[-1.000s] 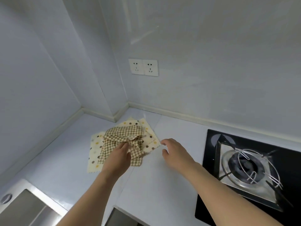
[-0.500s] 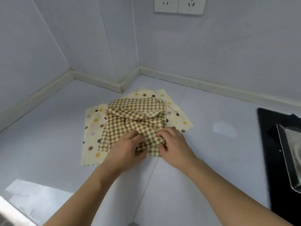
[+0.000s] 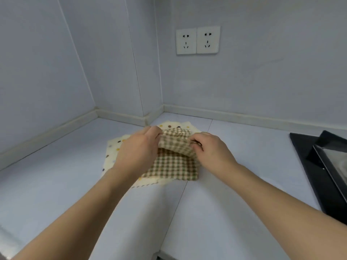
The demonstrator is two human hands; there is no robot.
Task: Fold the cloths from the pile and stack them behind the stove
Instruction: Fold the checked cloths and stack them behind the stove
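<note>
**Checked cloth held at its far edge by both hands**

A brown-and-cream checked cloth (image 3: 173, 167) is gripped by both hands near the far left corner of the pale surface (image 3: 234, 194). The far edge of the cloth is raised off the surface and curled over toward the person, while its near part lies flat. The left end of that raised edge is pinched by the left hand (image 3: 139, 147), with the fingers curled round the fabric. The right end is pinched by the right hand (image 3: 210, 148), its fingertips tucked under the fold. The two hands are set near each other, with the lifted strip of cloth stretched between them.

Beneath the checked cloth, cream cloths with coloured dots (image 3: 112, 149) are spread flat on the surface; their edges are seen on the left, behind the hands and along the near side. How many dotted cloths lie there cannot be told.

At the right edge of the surface, part of a black stove (image 3: 308, 158) is seen, well apart from the cloths. Two white wall sockets (image 3: 197, 40) are mounted on the wall behind.
</note>
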